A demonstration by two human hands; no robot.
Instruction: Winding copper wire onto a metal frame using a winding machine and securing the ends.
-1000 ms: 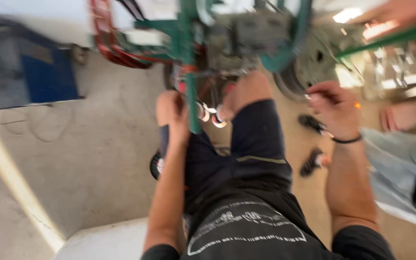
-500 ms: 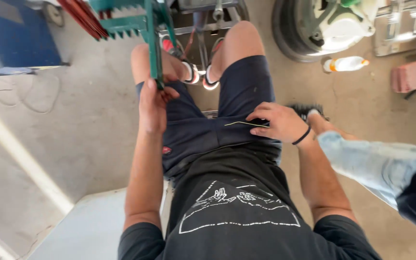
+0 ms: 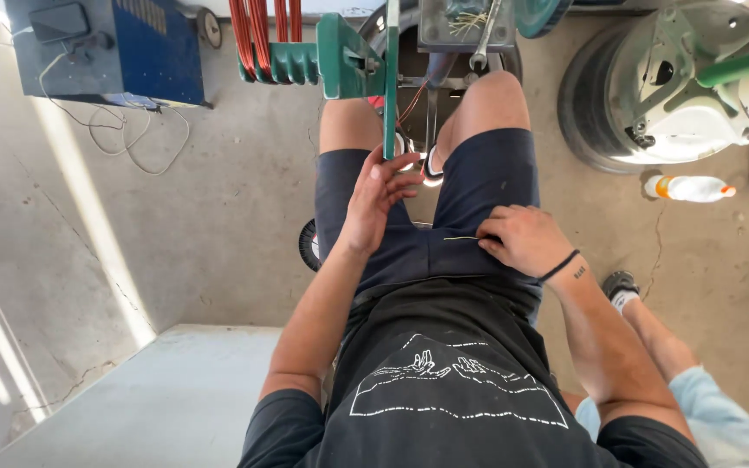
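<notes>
Hands first. What do they do?

Left hand [image 3: 374, 204] is up by the knees. Its fingers are a bit spread and lie on the low end of the green bar [image 3: 389, 87]. It touches the bar, and I cannot tell if it grips it.

And the right hand [image 3: 517, 241]?

It rests on the shorts [image 3: 487, 173], on the right leg, near the top of the lap. Its fingertips are pressed together and pinch the end of a thin wire [image 3: 459, 238].

Where is the wire?

It lies flat across the shorts and points to the gap between the legs.

So what step is this?

I think one hand steadies the bar while the other picks the wire up off the lap.

What does a next move need?

A tight pinch, I guess, because the wire is so thin. A slow lift too, so it does not bend or slip. The red wires [image 3: 262, 35] hang close by, at the top of the bar.
</notes>
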